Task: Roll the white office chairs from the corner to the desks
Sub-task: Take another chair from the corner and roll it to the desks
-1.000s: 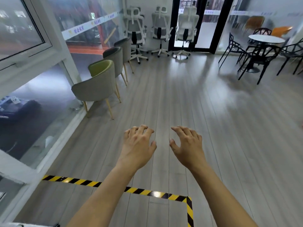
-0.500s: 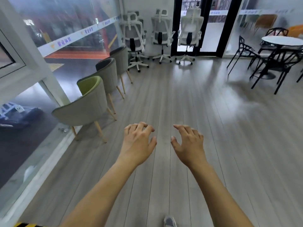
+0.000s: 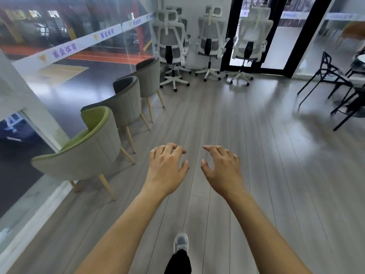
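Ahead, three white office chairs stand in a row in the far corner of the room, with their backs to the camera. The left chair [image 3: 172, 46] is beside the glass wall, the middle chair [image 3: 211, 36] stands against the white wall, and the right chair [image 3: 250, 40] is in front of the black door frame [image 3: 304, 36]. All three rest on their white star bases on the grey plank floor [image 3: 266, 155].

Both hands are held out in front of the person, palms down, well apart from those chairs, with open floor between. The left hand [image 3: 166, 169] has its fingers loosely curled and holds nothing. The right hand [image 3: 221, 169] is the same, with fingers bent and slightly spread, and it is empty too. The two hands hang near each other with a narrow gap between the thumbs.

Along the glass wall on the left stand three tub chairs on wooden legs: a green-lined chair [image 3: 85, 155] nearest, a dark-lined grey chair [image 3: 122, 101] behind it, and a third grey chair [image 3: 148, 76] just short of the left office chair. Black wire-frame chairs [image 3: 331, 76] stand at the right edge. A grey shoe [image 3: 180, 242] shows on the floor between the forearms.
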`<state>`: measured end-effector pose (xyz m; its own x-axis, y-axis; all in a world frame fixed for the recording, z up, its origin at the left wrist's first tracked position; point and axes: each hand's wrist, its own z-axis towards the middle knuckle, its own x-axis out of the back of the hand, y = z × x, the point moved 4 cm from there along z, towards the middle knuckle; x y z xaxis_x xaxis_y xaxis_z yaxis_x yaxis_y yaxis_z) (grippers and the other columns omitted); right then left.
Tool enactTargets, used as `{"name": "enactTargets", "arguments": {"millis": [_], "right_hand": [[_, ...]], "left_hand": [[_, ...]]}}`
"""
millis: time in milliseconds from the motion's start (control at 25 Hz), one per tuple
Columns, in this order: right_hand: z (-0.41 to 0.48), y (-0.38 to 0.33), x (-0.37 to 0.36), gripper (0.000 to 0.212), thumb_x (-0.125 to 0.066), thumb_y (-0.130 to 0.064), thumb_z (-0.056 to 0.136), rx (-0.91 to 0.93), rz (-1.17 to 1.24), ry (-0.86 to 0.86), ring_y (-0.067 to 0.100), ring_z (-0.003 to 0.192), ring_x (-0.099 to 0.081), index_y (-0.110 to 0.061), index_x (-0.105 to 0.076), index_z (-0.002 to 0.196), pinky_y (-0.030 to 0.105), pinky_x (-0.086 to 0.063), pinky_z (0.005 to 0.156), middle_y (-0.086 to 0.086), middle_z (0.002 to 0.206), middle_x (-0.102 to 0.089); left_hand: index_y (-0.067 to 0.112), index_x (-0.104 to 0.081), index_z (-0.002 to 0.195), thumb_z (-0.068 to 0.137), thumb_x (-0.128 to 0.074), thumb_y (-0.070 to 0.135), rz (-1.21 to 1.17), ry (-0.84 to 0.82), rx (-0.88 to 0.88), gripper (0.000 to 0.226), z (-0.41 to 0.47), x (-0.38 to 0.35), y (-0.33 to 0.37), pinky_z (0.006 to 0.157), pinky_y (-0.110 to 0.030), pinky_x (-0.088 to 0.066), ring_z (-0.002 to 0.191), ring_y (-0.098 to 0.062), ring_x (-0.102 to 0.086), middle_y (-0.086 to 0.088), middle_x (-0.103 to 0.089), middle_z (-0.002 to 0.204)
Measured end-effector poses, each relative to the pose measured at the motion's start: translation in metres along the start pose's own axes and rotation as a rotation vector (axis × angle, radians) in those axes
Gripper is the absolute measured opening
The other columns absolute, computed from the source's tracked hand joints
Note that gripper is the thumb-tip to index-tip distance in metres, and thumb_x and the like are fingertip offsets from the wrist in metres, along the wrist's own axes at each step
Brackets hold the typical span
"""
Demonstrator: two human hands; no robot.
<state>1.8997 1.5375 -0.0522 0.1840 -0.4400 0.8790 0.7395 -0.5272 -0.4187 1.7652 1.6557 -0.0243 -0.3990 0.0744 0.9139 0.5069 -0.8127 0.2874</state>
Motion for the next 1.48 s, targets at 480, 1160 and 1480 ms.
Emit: {"name": "enactTargets", "arguments": {"millis": [480, 1160, 1480], "right_hand": [[0.409, 0.057, -0.066, 0.049, -0.050, -0.041, 0.100, -0.015, 0.045, -0.005, 0.018, 0.141, -0.040, -0.031, -0.043, 0.148, 0.038, -0.020, 0.120, -0.006, 0.152, -0.045], [1.039, 0.154, -0.170, 0.046, -0.055, -0.039, 0.097, 0.125, 0.113, -0.013, 0.018, 0.132, -0.048, -0.032, -0.051, 0.142, 0.037, -0.028, 0.113, -0.009, 0.142, -0.053], [1.335, 0.137, -0.237, 0.047, -0.055, -0.040, 0.097, 0.165, 0.081, -0.053, 0.017, 0.131, -0.048, -0.033, -0.049, 0.143, 0.037, -0.027, 0.113, -0.010, 0.143, -0.050]], "left_hand": [[0.030, -0.051, 0.134, 0.096, -0.050, 0.042, -0.049, 0.002, -0.011, 0.040, 0.398, -0.087, -0.086, 0.115, -0.036, -0.021, 0.131, -0.016, -0.042, 0.009, -0.051, 0.135], [0.030, -0.052, 0.131, 0.091, -0.056, 0.035, -0.020, 0.075, 0.128, 0.040, 0.978, -0.206, -0.217, 0.114, -0.039, -0.024, 0.126, -0.019, -0.048, 0.008, -0.052, 0.136], [0.031, -0.048, 0.137, 0.095, -0.052, 0.043, 0.003, 0.057, 0.123, 0.044, 1.249, -0.253, -0.329, 0.116, -0.039, -0.022, 0.133, -0.019, -0.041, 0.008, -0.047, 0.142]]}}
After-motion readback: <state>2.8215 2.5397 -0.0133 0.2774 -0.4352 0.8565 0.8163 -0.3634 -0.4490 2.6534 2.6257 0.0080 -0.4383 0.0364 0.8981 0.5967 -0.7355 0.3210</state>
